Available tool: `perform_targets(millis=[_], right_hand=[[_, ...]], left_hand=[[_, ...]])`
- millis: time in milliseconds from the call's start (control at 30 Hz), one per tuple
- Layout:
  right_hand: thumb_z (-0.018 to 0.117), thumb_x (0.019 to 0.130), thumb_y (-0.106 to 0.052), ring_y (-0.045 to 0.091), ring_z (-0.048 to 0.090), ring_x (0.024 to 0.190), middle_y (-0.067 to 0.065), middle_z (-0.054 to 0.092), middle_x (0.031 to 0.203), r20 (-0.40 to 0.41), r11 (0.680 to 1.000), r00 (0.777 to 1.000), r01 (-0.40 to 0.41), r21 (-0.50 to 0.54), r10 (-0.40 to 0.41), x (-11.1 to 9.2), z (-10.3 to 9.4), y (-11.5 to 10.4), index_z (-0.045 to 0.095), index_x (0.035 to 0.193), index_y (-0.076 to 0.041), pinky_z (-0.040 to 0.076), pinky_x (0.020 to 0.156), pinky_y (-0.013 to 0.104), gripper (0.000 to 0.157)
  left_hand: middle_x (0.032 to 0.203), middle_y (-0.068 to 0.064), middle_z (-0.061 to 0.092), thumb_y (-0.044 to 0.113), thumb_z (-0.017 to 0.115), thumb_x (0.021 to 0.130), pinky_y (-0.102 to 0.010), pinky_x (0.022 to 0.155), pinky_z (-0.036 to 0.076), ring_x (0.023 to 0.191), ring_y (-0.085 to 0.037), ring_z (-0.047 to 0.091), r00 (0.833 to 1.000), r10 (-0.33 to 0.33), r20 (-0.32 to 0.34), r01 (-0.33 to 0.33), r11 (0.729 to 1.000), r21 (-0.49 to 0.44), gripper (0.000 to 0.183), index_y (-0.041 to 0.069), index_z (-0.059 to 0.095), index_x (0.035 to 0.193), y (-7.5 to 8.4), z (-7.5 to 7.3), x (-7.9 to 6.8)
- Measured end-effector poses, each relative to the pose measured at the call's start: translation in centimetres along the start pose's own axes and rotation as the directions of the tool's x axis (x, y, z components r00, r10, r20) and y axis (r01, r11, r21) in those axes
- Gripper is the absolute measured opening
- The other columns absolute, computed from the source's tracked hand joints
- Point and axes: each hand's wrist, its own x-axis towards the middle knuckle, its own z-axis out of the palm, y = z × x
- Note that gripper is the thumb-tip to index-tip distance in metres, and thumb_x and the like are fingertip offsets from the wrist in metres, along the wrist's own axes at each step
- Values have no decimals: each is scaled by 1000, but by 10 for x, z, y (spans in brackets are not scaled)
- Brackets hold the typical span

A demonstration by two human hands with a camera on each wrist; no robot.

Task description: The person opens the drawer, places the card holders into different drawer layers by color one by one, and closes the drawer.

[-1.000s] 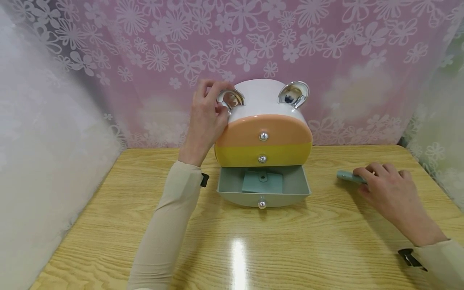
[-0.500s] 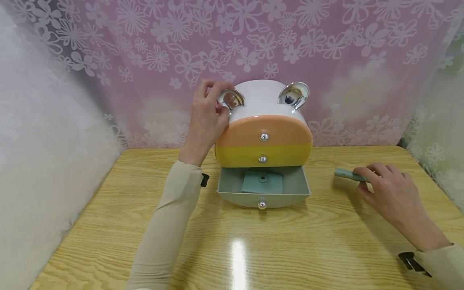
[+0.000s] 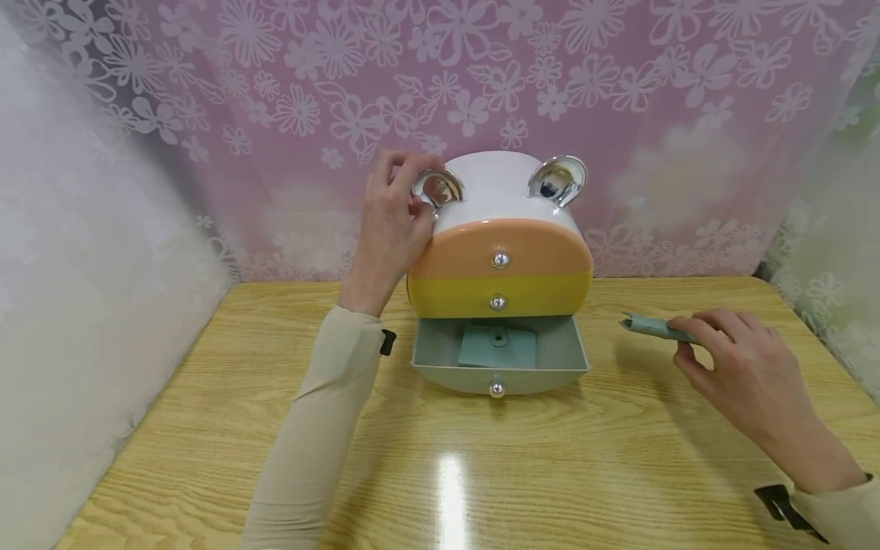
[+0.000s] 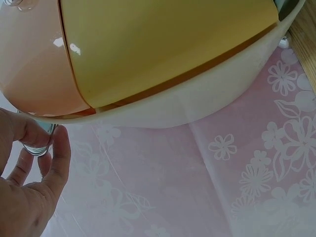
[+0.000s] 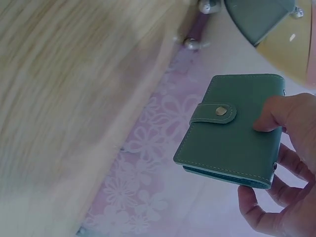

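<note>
A small drawer box with a white top stands on the table, its orange and yellow drawers closed. Its lowest, grey-green drawer is pulled out, and a light green snap wallet lies inside. At the box's upper left, my left hand grips the silver ear between thumb and fingers. To the right of the drawer, my right hand holds a second green wallet above the table. The right wrist view shows this wallet fastened by a snap strap, with the thumb on its cover.
The wooden table spreads around the box. Behind it hangs a pink flowered cloth, and pale cloth closes off the left side. Another silver ear juts from the box's upper right.
My right hand has raised the wallet slightly, and the wallet's free end has shifted left toward the drawer. The left hand stays on the ear.
</note>
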Motion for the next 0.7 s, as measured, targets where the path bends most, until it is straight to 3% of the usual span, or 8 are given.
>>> perform_targets(millis=[267, 467, 700], right_hand=[[34, 102, -41, 38, 58, 71, 18, 66, 87, -63, 999, 998, 16, 48, -13, 7, -7, -13, 73, 96, -3, 45, 57, 51, 55], [37, 104, -38, 38, 59, 74, 18, 67, 89, -64, 999, 998, 30, 41, -27, 12, -14, -22, 73, 97, -2, 46, 60, 48, 52], [41, 103, -36, 41, 60, 72, 19, 68, 87, -149, 995, 988, 44, 86, -31, 18, -15, -31, 75, 94, -1, 44, 62, 46, 49]], left_hand=[[120, -12, 53, -6, 56, 88, -29, 84, 51, 105, -26, 51, 1000, 1, -1, -1, 1000, 6, 41, 14, 67, 122, 0, 0, 0], [120, -12, 53, -6, 56, 87, -30, 84, 51, 103, -27, 52, 1000, -1, -2, 1, 1000, -1, 41, 14, 67, 122, 0, 0, 0], [119, -12, 53, -7, 55, 87, -29, 84, 50, 103, -27, 51, 1000, 4, -4, -4, 1000, -3, 42, 13, 67, 122, 0, 1, 0]])
